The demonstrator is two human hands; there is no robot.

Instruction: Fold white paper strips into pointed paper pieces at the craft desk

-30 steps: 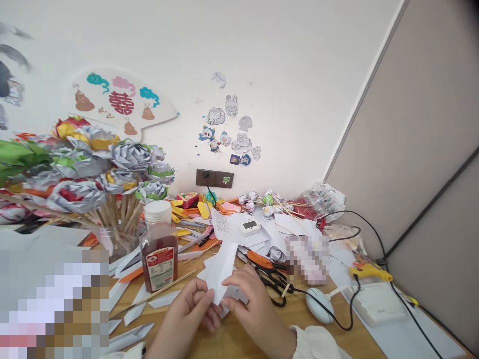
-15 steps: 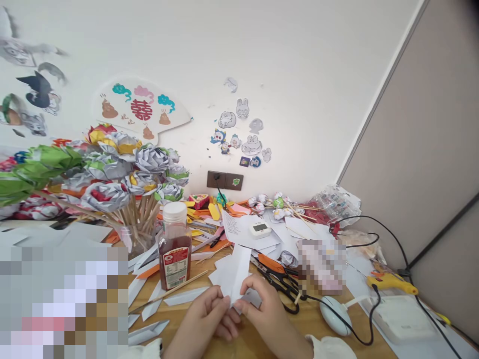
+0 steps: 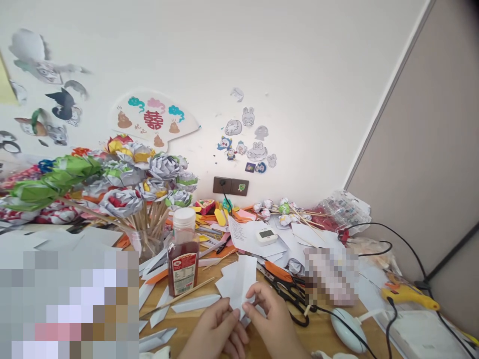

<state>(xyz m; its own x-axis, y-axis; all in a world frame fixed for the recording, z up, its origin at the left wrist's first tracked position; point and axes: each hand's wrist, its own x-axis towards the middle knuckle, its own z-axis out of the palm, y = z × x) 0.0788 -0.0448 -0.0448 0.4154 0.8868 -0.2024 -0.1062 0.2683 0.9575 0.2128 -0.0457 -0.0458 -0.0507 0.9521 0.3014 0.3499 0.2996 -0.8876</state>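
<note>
Both my hands meet low in the middle of the head view over a wooden desk [image 3: 322,334]. A folded white paper piece [image 3: 239,281] stands up between them. My left hand [image 3: 217,334] pinches its lower left edge, fingers curled. My right hand [image 3: 271,319] pinches its lower right edge with thumb and forefinger. Just left of the paper stands a bottle of dark red sauce with a white cap [image 3: 183,257], and a thin wooden stick [image 3: 179,298] lies in front of it.
Black-and-orange scissors [image 3: 288,291] lie right of my hands, then a white mouse [image 3: 346,335] with a black cable and a yellow glue gun [image 3: 407,294]. A jar of paper flowers on sticks [image 3: 127,184] stands at the left. Paper strips and scraps litter the desk.
The view has swung left and up, so everything sits further right and lower in frame. My hands keep pinching the folded paper; my fingers have shifted slightly along its lower edge.
</note>
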